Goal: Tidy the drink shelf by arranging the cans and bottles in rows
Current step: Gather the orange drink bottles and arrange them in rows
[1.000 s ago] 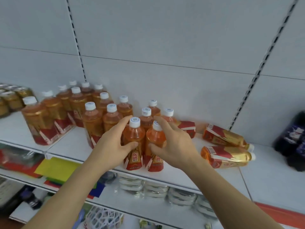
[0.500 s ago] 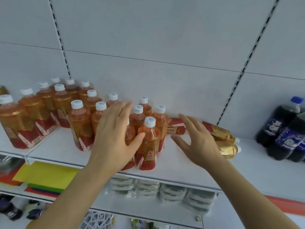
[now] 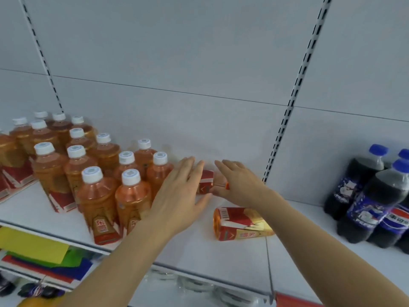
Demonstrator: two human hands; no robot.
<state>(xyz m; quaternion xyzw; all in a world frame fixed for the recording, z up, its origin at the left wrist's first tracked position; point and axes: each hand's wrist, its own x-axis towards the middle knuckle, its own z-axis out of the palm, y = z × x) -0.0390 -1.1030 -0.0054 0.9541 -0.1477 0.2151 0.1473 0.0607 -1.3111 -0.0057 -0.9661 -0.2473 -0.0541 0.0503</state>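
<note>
We have most tea bottles (image 3: 97, 191) standing in rows on the shelf (image 3: 199, 247). Our left hand (image 3: 179, 196) is open; our right hand (image 3: 241, 185) rests on a toppled bottle (image 3: 207, 181), grip unclear. Another fallen bottle (image 3: 240, 223) lies nearer.

Upright bottles (image 3: 97, 187) stand left on the shelf (image 3: 221, 258), a toppled bottle (image 3: 240, 223) centre, cola bottles (image 3: 371, 196) right.

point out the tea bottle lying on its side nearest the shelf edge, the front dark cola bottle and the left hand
orange tea bottle lying on its side (image 3: 240, 223): head view, red label
dark cola bottle with blue cap (image 3: 374, 200): head view, body
left hand (image 3: 177, 196): head view, back
</note>
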